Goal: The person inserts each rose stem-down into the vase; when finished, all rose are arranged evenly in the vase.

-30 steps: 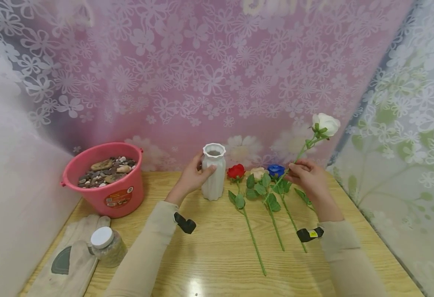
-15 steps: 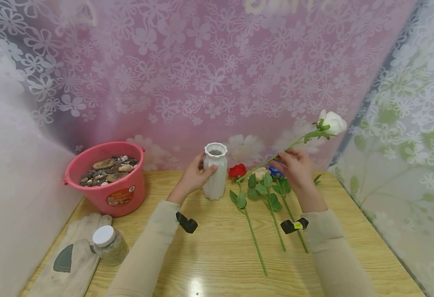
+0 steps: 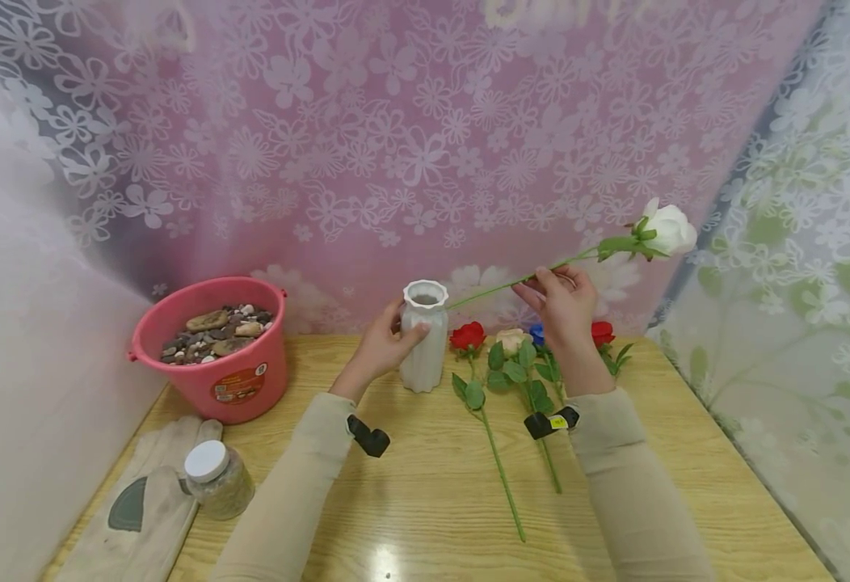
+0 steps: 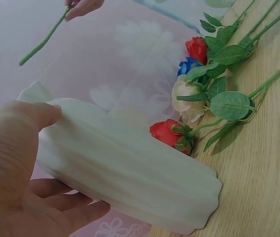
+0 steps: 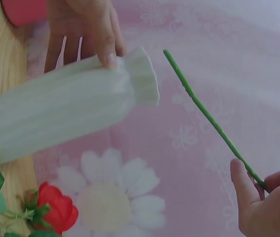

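Note:
The white ridged vase (image 3: pixel 423 356) stands upright on the wooden table. My left hand (image 3: pixel 377 349) holds it near the neck, thumb in front and fingers around its left side. My right hand (image 3: pixel 569 311) pinches the green stem of a white rose (image 3: pixel 671 229), bloom pointing up and right. In the right wrist view the stem's bare end (image 5: pixel 168 55) is apart from the vase rim (image 5: pixel 147 79). Lying right of the vase are a red rose (image 3: pixel 468 335), a cream rose (image 3: pixel 511 340), a blue rose (image 3: pixel 536 333) and another red rose (image 3: pixel 603 332), partly behind my right arm.
At the left stands a pink bucket (image 3: pixel 268 380) of stones. In front of it are a white-lidded jar (image 3: pixel 219 485) and pale gloves (image 3: pixel 141 517). A flower-patterned pink curtain (image 3: pixel 367 162) hangs behind the table (image 3: pixel 425 501).
My right hand has moved left and up with the white rose, whose stem has tilted flatter, its lower end swinging toward the vase mouth. The left hand stays on the vase.

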Tool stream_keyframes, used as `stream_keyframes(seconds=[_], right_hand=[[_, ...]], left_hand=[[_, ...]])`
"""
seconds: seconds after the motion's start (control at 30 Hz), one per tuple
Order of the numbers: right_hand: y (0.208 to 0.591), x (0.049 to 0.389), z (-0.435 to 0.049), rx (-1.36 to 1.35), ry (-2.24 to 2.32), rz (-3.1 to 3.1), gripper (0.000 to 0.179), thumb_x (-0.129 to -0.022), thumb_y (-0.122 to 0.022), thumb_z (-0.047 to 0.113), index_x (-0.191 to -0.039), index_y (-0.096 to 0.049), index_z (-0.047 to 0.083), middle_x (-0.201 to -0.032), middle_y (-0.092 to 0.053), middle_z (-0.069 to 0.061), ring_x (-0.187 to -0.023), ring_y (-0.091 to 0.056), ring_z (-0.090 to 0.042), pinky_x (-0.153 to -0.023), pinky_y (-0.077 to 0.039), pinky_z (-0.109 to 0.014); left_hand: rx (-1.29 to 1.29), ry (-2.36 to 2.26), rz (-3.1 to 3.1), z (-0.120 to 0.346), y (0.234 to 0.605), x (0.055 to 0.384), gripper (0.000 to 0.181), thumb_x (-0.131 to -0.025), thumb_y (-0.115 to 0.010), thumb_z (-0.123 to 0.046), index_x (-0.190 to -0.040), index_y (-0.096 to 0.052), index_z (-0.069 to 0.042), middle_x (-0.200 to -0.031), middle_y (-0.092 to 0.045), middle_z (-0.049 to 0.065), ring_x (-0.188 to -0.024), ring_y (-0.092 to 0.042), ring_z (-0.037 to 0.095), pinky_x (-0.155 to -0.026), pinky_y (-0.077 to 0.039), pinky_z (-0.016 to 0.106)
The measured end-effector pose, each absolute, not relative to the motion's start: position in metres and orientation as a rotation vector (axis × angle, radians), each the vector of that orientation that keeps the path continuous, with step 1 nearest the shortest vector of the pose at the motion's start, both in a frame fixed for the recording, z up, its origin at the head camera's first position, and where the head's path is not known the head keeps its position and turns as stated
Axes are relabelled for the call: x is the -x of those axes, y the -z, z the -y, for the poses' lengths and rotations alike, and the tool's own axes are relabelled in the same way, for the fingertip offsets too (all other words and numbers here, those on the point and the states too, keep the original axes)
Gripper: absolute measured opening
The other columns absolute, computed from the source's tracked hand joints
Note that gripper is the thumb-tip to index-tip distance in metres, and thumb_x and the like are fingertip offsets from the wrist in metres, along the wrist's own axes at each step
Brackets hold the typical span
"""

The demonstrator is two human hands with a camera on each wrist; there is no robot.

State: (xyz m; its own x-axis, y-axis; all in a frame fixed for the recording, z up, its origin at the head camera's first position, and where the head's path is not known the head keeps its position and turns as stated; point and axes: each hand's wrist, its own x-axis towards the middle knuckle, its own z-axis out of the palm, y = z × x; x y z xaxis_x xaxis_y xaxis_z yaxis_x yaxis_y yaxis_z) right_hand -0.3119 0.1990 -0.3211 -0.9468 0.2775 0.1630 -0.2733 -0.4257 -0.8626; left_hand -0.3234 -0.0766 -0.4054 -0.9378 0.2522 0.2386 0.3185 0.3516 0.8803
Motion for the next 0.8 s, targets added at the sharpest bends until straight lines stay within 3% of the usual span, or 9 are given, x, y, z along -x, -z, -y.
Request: stream_keyframes(seconds=[0.27, 0.5, 0.7, 0.8], right_hand=[[0.316, 0.320, -0.179, -0.019, -2.310, 1.424, 0.016, -0.104, -0.062, 0.000, -0.112, -0.048, -0.001, -0.097, -0.057, -0.010, -0.085, -0.070, -0.024, -0.079, -0.065, -0.035], [0.317, 0.325, -0.164, -0.057, -2.262, 1.469, 0.014, -0.105, -0.061, 0.001, -0.112, -0.051, 0.008, -0.096, -0.057, -0.006, -0.091, -0.068, -0.025, -0.081, -0.065, -0.034], [0.320, 0.327, -0.156, -0.110, -2.217, 1.500, 0.016, -0.106, -0.057, -0.003, -0.117, -0.047, 0.001, -0.095, -0.056, -0.005, -0.094, -0.068, -0.027, -0.083, -0.065, -0.035], [0.321, 0.329, -0.153, -0.135, -2.210, 1.527, 0.014, -0.106, -0.057, -0.002, -0.116, -0.049, 0.005, -0.095, -0.056, -0.004, -0.094, -0.069, -0.026, -0.084, -0.065, -0.035]], left_hand=[[0.523, 1.610, 2.566, 0.076, 0.404, 0.326, 0.084, -0.103, -0.069, -0.041, -0.169, -0.023, -0.017, -0.156, -0.053, 0.021, -0.140, -0.056, 0.041, -0.108, -0.052, 0.057], [0.507, 1.585, 2.583, 0.071, 0.402, 0.325, 0.086, -0.103, -0.069, -0.044, -0.168, -0.022, -0.013, -0.153, -0.053, 0.021, -0.138, -0.057, 0.039, -0.107, -0.053, 0.058], [0.454, 1.517, 2.616, 0.070, 0.401, 0.324, 0.086, -0.102, -0.068, -0.048, -0.168, -0.024, -0.015, -0.150, -0.056, 0.022, -0.136, -0.059, 0.040, -0.106, -0.053, 0.058], [0.443, 1.509, 2.616, 0.071, 0.402, 0.324, 0.086, -0.101, -0.068, -0.049, -0.167, -0.024, -0.015, -0.147, -0.057, 0.022, -0.134, -0.060, 0.040, -0.105, -0.054, 0.058]])
